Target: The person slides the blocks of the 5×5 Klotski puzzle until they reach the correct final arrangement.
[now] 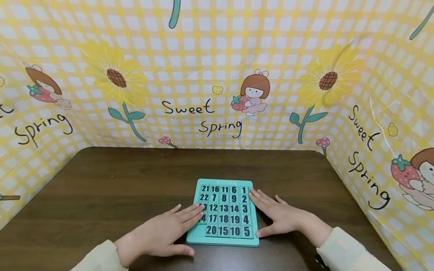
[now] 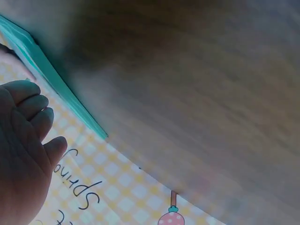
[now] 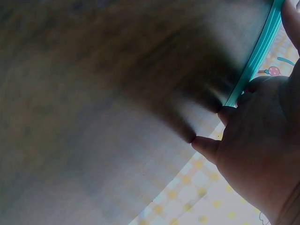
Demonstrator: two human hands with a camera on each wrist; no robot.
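A turquoise number slide puzzle [image 1: 223,242] lies flat on the table, its black-numbered tiles set in a square grid. The gap among the tiles is at the lower left corner, left of the 20 tile [image 1: 211,230]. My left hand [image 1: 159,229] reaches over the left edge with extended fingers, its fingertips on the left column, partly covering the 23 and 24. My right hand [image 1: 283,216] rests along the right edge, fingers extended near the 1 and 2, thumb by the lower right corner. Each wrist view shows the puzzle's side edge [image 2: 70,96] [image 3: 257,58] close to the fingers.
The dark brown wooden table [image 1: 135,177] extends around the puzzle on all sides. A yellow-and-white checked cloth [image 1: 190,49] with sunflowers and "Sweet Spring" lettering hangs along the back and both sides of the table.
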